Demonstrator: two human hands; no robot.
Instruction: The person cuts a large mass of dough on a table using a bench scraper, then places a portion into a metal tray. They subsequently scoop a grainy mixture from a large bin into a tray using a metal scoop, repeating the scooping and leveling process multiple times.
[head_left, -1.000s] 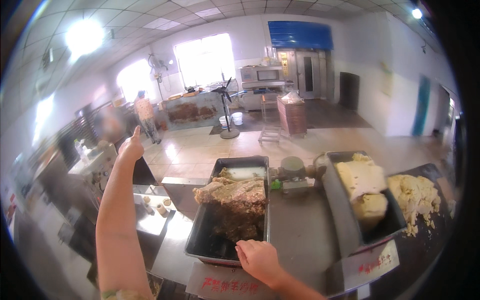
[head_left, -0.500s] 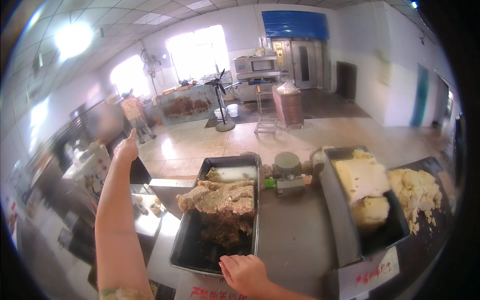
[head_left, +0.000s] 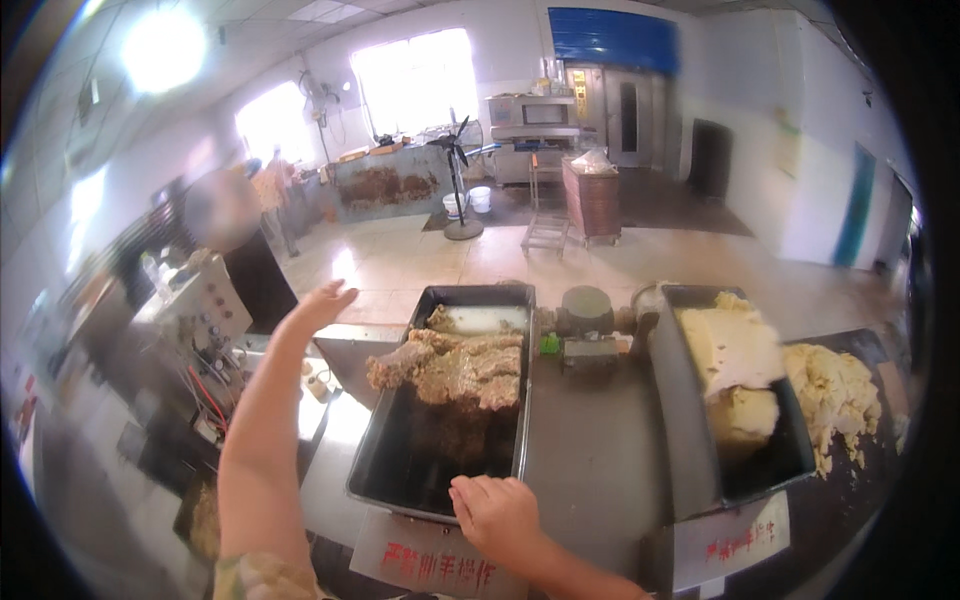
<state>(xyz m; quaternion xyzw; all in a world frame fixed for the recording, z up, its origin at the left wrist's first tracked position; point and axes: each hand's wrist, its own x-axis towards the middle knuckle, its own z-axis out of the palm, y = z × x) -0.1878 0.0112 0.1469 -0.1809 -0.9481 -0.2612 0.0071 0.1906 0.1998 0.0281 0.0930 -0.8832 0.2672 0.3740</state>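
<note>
My left hand (head_left: pixel 325 304) is raised in the air, fingers stretched out and pointing right, just beyond the left side of a dark rectangular hopper (head_left: pixel 375 470). It holds nothing that I can see. Over the hopper's near rim curl the fingers of my right hand (head_left: pixel 500 515). Inside the hopper, a lumpy brown mass of filling (head_left: pixel 465 365) bulges across the middle and overhangs the left wall. Behind it shows a pale inner surface with brown scraps stuck on.
A second hopper (head_left: pixel 672 400) at the right holds pale yellow dough (head_left: pixel 730 345); more crumbly dough (head_left: pixel 830 390) lies beside it. A control box (head_left: pixel 205 305) with knobs stands left. Farther back are a person (head_left: pixel 272 200), a fan (head_left: pixel 460 190) and a wheeled cart (head_left: pixel 593 200).
My left hand has swung down and right from a raised, pointing pose, its fingers now directed right. My right hand stays on the hopper rim. The view has shifted slightly.
</note>
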